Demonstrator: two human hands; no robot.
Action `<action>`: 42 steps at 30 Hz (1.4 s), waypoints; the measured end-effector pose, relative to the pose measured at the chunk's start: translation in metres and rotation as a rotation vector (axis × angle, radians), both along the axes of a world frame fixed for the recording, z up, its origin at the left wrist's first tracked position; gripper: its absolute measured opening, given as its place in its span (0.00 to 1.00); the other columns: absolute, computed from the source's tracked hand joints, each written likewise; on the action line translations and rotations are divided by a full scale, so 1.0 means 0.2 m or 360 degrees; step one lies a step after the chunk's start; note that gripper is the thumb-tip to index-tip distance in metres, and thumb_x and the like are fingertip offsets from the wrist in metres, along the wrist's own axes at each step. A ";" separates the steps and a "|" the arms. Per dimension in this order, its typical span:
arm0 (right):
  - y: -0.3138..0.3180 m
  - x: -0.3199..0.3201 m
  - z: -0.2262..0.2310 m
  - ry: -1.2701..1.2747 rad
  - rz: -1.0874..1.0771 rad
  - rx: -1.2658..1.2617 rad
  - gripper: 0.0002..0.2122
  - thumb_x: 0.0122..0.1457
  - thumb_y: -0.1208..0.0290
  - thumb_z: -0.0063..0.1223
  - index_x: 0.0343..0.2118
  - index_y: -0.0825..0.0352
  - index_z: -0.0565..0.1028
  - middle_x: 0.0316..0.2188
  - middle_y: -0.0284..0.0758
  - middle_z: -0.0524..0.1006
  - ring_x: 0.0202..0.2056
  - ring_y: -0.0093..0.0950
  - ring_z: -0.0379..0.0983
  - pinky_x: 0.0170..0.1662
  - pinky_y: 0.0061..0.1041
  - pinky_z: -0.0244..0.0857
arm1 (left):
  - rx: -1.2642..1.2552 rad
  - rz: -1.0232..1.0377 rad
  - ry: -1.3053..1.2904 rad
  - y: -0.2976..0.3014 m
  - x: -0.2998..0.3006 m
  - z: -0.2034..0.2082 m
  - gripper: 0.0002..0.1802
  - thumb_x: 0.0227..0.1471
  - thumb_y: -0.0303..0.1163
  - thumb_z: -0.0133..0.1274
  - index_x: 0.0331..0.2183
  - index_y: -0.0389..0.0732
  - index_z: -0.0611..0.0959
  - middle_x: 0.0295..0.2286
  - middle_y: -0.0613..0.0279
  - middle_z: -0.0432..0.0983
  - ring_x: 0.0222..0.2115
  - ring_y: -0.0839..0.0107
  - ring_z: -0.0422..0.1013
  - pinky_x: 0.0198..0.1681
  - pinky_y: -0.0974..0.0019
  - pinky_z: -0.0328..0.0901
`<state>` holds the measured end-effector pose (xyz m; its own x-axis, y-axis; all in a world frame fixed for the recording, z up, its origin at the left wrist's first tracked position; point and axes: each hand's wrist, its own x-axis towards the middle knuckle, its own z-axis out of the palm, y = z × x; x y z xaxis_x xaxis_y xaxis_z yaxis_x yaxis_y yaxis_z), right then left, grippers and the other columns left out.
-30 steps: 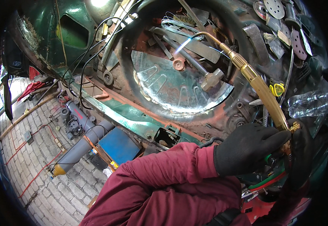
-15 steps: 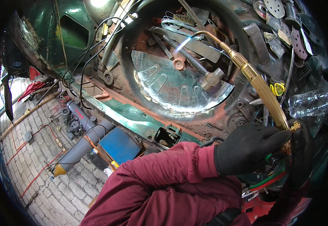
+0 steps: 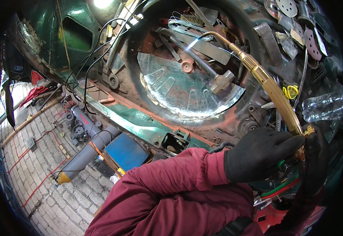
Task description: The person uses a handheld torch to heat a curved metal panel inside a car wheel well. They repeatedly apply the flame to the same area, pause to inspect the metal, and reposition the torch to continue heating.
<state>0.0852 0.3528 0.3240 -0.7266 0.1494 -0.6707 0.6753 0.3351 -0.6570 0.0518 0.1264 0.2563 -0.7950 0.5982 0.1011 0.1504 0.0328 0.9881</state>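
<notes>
A brass gas torch (image 3: 276,100) points up and to the left, and a bluish-white flame burns at the tip of its curved neck. My right hand (image 3: 316,165), in a black glove, is closed round the torch's lower end by the brass valve knob (image 3: 309,130). Across from it my left hand (image 3: 260,155), gloved too, pinches the same lower end; what its fingertips grip there is partly hidden. Below the hands run a green and a red hose (image 3: 279,190). Under the flame lie a hammer (image 3: 221,82) and a cut green sheet-metal piece (image 3: 175,92).
The round well (image 3: 134,78) of a green car body also holds a coil of wire (image 3: 187,26) and metal strips. Sanding discs (image 3: 312,45), yellow-handled scissors (image 3: 290,92) and a plastic bottle (image 3: 323,108) lie right. A grey gas cylinder (image 3: 86,152) and blue box (image 3: 127,151) stand lower left.
The flame at the torch tip has become shorter. Both hands keep their places on the torch, and the view has shifted only slightly.
</notes>
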 end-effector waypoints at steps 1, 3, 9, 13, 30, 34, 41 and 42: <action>0.00 0.00 0.00 0.0004 -0.0013 0.0008 0.33 0.76 0.37 0.42 0.52 0.72 0.74 0.41 0.36 0.75 0.41 0.24 0.72 0.47 0.28 0.67 | -0.0006 0.0003 0.0009 0.00 0.00 0.00 0.45 0.37 0.25 0.67 0.61 0.38 0.76 0.44 0.52 0.81 0.38 0.49 0.79 0.39 0.50 0.71; 0.00 0.00 0.00 0.0007 -0.0031 0.0010 0.33 0.75 0.37 0.42 0.51 0.72 0.74 0.40 0.35 0.74 0.41 0.23 0.72 0.46 0.27 0.67 | -0.0017 0.0007 0.0028 0.00 0.00 0.00 0.45 0.37 0.25 0.67 0.61 0.38 0.76 0.44 0.52 0.81 0.37 0.48 0.79 0.38 0.50 0.71; 0.01 0.00 -0.01 -0.0036 0.0029 0.0030 0.32 0.75 0.36 0.43 0.46 0.70 0.74 0.35 0.32 0.72 0.37 0.22 0.70 0.42 0.27 0.66 | 0.0016 0.0085 0.0106 0.01 -0.03 0.01 0.30 0.58 0.32 0.67 0.59 0.33 0.79 0.36 0.50 0.83 0.31 0.51 0.81 0.32 0.53 0.73; 0.01 0.05 0.00 -0.0107 -0.0161 -0.0022 0.31 0.74 0.37 0.46 0.44 0.70 0.74 0.33 0.30 0.71 0.34 0.19 0.68 0.38 0.24 0.65 | 0.0105 0.0014 -0.0362 -0.18 -0.11 0.02 0.25 0.63 0.36 0.65 0.57 0.35 0.80 0.34 0.56 0.83 0.29 0.60 0.80 0.31 0.58 0.71; -0.08 0.13 0.00 0.0047 -0.0222 -0.0171 0.26 0.75 0.44 0.51 0.46 0.71 0.76 0.34 0.28 0.73 0.35 0.17 0.66 0.40 0.22 0.62 | 0.1090 0.0748 -0.1943 -0.76 -0.41 -0.24 0.22 0.73 0.55 0.45 0.38 0.47 0.77 0.25 0.69 0.62 0.22 0.73 0.58 0.27 0.65 0.55; -0.09 0.15 -0.03 0.0012 -0.0259 -0.0227 0.27 0.75 0.43 0.50 0.44 0.71 0.76 0.33 0.28 0.73 0.35 0.16 0.66 0.39 0.22 0.61 | 0.1058 0.0866 -0.2033 -0.76 -0.43 -0.25 0.28 0.73 0.60 0.42 0.36 0.46 0.77 0.23 0.69 0.60 0.21 0.73 0.56 0.25 0.65 0.53; -0.10 0.11 0.01 -0.0069 -0.0136 -0.0312 0.26 0.77 0.44 0.48 0.43 0.71 0.76 0.32 0.28 0.73 0.34 0.17 0.66 0.39 0.23 0.61 | 0.1046 0.1018 -0.2070 -0.74 -0.50 -0.21 0.25 0.71 0.59 0.45 0.33 0.48 0.76 0.21 0.72 0.58 0.20 0.74 0.55 0.24 0.66 0.52; -0.10 0.11 0.01 -0.0065 -0.0137 -0.0351 0.26 0.77 0.45 0.47 0.44 0.71 0.76 0.32 0.29 0.73 0.35 0.17 0.66 0.39 0.23 0.61 | 0.1029 0.0991 -0.2027 -0.75 -0.49 -0.21 0.24 0.70 0.57 0.46 0.33 0.48 0.76 0.22 0.72 0.58 0.20 0.75 0.54 0.24 0.67 0.51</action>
